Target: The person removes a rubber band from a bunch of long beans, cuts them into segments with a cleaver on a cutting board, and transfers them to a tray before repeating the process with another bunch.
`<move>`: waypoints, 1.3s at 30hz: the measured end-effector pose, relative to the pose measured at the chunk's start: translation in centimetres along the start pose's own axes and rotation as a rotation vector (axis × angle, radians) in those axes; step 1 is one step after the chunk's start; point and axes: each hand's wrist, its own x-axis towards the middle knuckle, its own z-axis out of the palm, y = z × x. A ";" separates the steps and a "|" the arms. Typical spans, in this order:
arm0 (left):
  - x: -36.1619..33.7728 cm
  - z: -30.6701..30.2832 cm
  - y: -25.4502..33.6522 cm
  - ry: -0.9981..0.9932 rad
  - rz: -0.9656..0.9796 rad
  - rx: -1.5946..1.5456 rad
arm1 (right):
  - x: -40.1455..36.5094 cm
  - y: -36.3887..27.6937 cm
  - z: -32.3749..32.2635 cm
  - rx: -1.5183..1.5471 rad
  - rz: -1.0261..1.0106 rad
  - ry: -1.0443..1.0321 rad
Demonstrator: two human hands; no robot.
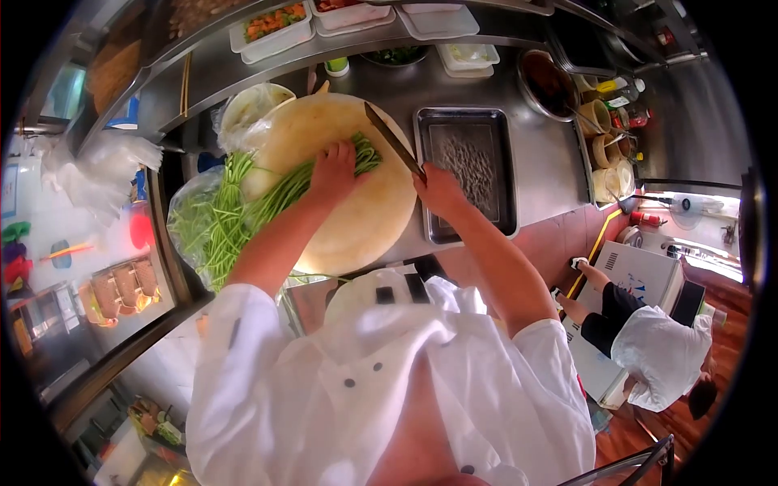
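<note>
A round, pale chopping board point(369, 219) lies on the steel counter, with a bundle of long green stems point(284, 194) across it. My left hand point(334, 168) presses on the bundle near its right end, fingers curled over the stems. In my right hand point(440, 189) is the handle of a knife point(391, 139). Its dark blade points up and to the left over the board's right edge, apart from the stems. More stems spill from a clear plastic bag point(188, 212) at the board's left side.
Right of the board sits a dark metal tray point(513, 174) with a ridged, shiny bottom. Behind it are a bowl of dark red sauce point(545, 77) and several seasoning tubs point(604, 150). Food trays point(271, 28) line the shelf above. Another person point(660, 352) bends at the right by a white box-shaped unit.
</note>
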 end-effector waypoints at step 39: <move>1.1 1.3 -0.4 0.054 0.007 -0.090 | -2.2 -7.8 0.8 -0.057 -0.048 -0.076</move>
